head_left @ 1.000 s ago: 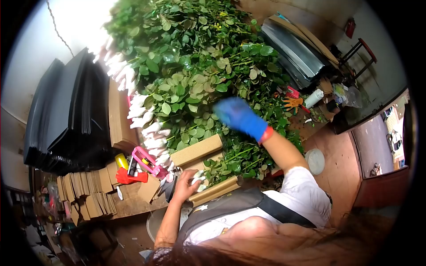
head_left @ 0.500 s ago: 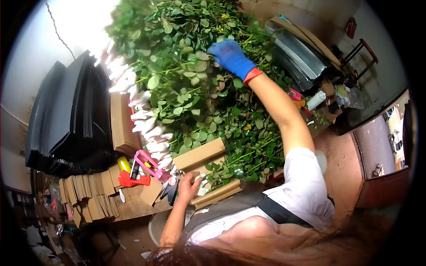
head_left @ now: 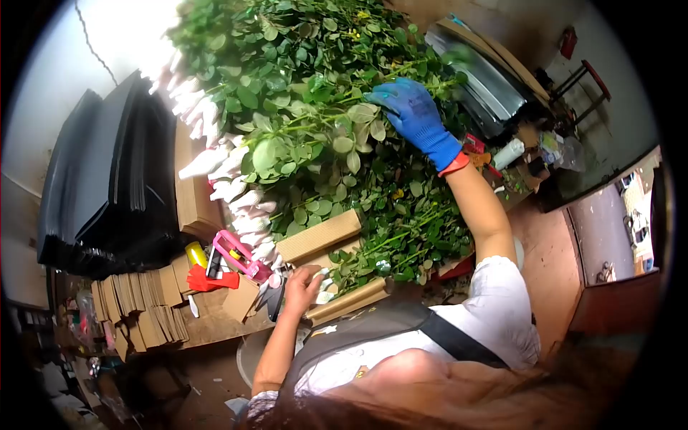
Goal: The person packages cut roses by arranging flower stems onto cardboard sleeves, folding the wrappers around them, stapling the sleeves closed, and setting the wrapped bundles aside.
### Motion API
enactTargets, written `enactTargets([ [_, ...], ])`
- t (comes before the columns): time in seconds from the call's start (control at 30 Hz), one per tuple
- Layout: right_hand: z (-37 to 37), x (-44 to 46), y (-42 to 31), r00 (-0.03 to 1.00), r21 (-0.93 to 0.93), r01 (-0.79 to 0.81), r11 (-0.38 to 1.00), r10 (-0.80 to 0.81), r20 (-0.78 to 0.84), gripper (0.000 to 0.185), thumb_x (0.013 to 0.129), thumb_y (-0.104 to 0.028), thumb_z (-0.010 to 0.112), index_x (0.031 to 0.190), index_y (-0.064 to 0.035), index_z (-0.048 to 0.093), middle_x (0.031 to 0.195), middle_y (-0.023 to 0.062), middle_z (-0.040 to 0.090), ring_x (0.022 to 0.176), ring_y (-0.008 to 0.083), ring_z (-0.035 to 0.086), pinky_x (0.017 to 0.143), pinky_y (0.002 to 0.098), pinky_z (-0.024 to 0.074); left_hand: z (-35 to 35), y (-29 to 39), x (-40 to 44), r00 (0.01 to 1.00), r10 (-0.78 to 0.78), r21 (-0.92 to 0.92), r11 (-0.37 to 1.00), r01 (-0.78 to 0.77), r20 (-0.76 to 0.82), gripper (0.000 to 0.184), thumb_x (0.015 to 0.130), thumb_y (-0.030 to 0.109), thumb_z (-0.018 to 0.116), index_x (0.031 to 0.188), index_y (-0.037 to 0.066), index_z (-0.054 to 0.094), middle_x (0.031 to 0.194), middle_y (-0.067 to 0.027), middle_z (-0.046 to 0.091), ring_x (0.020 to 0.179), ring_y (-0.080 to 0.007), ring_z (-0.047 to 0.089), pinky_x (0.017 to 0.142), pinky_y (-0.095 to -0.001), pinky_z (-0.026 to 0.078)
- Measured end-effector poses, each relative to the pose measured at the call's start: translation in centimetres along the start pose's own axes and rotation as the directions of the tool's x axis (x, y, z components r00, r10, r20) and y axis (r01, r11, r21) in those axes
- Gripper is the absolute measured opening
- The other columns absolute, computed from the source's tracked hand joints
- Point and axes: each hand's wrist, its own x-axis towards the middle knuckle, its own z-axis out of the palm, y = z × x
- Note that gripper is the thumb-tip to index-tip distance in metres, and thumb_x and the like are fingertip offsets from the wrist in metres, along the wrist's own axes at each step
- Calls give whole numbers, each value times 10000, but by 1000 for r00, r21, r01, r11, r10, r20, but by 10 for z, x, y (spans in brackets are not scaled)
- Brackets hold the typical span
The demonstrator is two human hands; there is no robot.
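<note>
My right hand (head_left: 413,118), in a blue knitted glove with a red cuff, is closed on the leafy stem of a rose (head_left: 362,122) over a large heap of green rose stems (head_left: 301,50). White-sleeved flower heads (head_left: 247,204) line the left side of the heap. My bare left hand (head_left: 302,288) is low in the middle with its fingers curled, beside white-sleeved heads (head_left: 325,287) at a corrugated cardboard wrap (head_left: 319,240). What its fingers hold, if anything, is hidden. Dark-handled scissors (head_left: 272,297) lie just left of it.
Stacks of black sheets (head_left: 107,179) stand at the left, with cut cardboard pieces (head_left: 143,308) before them. A pink tool (head_left: 240,254), a red item (head_left: 211,279) and a yellow roll (head_left: 196,254) lie on the table. Silvery-black sleeves (head_left: 480,79) lie at the back right.
My right hand has moved right and slightly down, drawing a leafy stem across the heap. My left hand stays at nearly the same spot.
</note>
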Motion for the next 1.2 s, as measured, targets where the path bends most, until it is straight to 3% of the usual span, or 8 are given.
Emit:
enactTargets([
  [0.23, -23, -111, -40, 926, 207, -55, 977, -27, 375, 305, 816, -161, 697, 1109, -245, 701, 1068, 29, 668, 992, 278, 626, 869, 422, 499, 4, -9, -4, 979, -194, -72, 978, 198, 58, 281, 847, 173, 783, 1092, 49, 723, 984, -126, 724, 858, -256, 677, 773, -348, 522],
  [0.47, 6, -183, -61, 354, -228, -2, 974, 213, 911, 275, 897, -160, 620, 1143, -259, 696, 1005, 55, 679, 1017, 273, 671, 821, 406, 517, 15, -30, -8, 978, -207, -401, 893, 204, 36, 740, 816, 43, 810, 1422, 52, 385, 1274, -150, 603, 1039, -215, 668, 837, -309, 577],
  [0.7, 47, -222, -72, 145, -202, 13, 979, 198, 969, 347, 870, -194, 693, 1210, -264, 675, 1071, 62, 690, 995, 277, 687, 793, 416, 551, 5, 0, -3, 995, -14, -102, 995, 3, -103, 751, 803, 60, 826, 1437, 119, 427, 1219, -147, 595, 982, -201, 661, 732, -299, 574],
  [0.8, 41, -196, -74, 57, -186, 69, 980, 182, 982, 389, 867, -193, 694, 1249, -263, 669, 1087, 72, 686, 1026, 284, 676, 836, 414, 552, 0, 1, 0, 997, -74, -80, 994, 73, -6, 581, 811, 101, 814, 1342, 126, 581, 1155, -112, 666, 1049, -242, 621, 950, -371, 475],
  [0.9, 16, -153, -76, 351, -174, 105, 979, 127, 928, 453, 854, -195, 699, 1301, -218, 630, 1139, 71, 673, 1097, 280, 640, 899, 417, 528, -1, -2, 2, 996, -69, -54, 996, 72, 62, 428, 831, 133, 790, 1243, 114, 675, 1139, -87, 711, 1133, -289, 574, 1129, -408, 311],
  [1.0, 23, -79, -70, 975, -20, -35, 999, 38, 218, 462, 841, -227, 694, 1290, -156, 609, 1141, 80, 659, 1053, 277, 627, 941, 418, 490, -2, 0, 4, 997, -25, -17, 1000, 27, 69, 444, 836, 127, 781, 1264, 122, 664, 1145, -116, 688, 1129, -305, 573, 1096, -408, 359],
  [1.1, 57, -22, -51, 986, -218, 62, 974, -93, -139, 360, 836, -216, 665, 1187, -140, 663, 1097, 82, 667, 986, 268, 643, 887, 421, 505, -2, 2, 1, 992, -107, 10, 994, 107, 69, 473, 837, 134, 779, 1291, 126, 650, 1167, -140, 634, 1090, -324, 587, 1013, -401, 437],
  [1.2, 74, 30, -32, 865, -208, -79, 975, 171, 472, 308, 829, -241, 671, 1121, -144, 686, 1086, 89, 668, 1014, 260, 628, 895, 418, 508, 0, -8, 0, 997, -50, 15, 999, 49, 62, 505, 837, 157, 778, 1319, 129, 632, 1163, -152, 590, 1078, -333, 595, 941, -394, 485],
])
